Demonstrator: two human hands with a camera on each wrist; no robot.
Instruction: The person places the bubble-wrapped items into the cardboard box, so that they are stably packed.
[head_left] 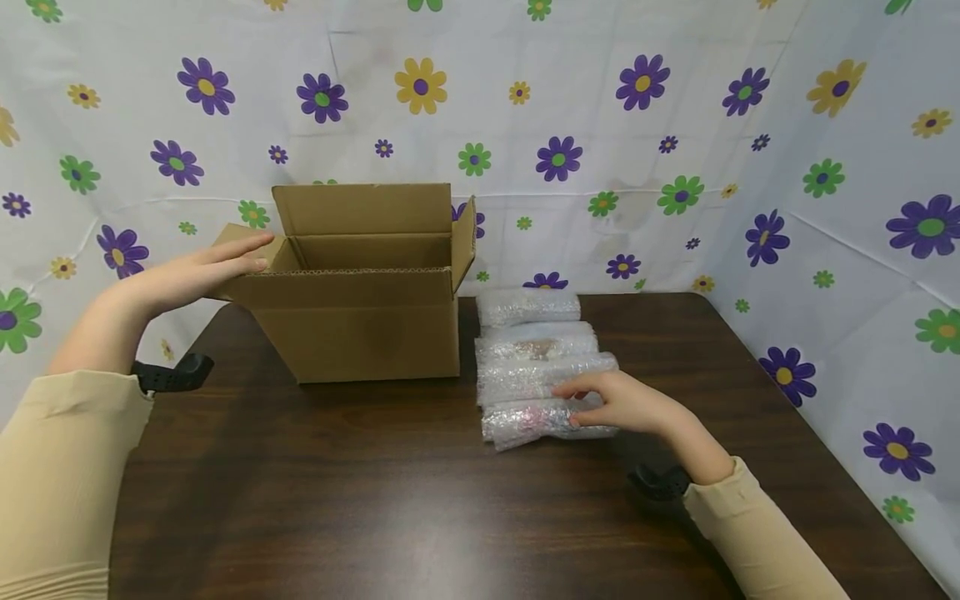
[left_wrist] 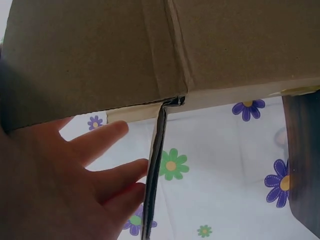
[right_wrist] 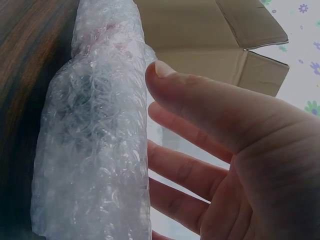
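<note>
Box (head_left: 375, 342): standing open, contents unclear.
Wraps (head_left: 547, 375): 4, lying beside.
Left hand (head_left: 198, 271): fingers resting straight on flap (head_left: 275, 255).
Right hand (head_left: 626, 402): fingers standing apart at nearest wrap (head_left: 521, 423), contact unclear.

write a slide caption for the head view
Left hand at an open cardboard box, right hand at the nearest of four bubble-wrapped rolls on a dark table.
</note>
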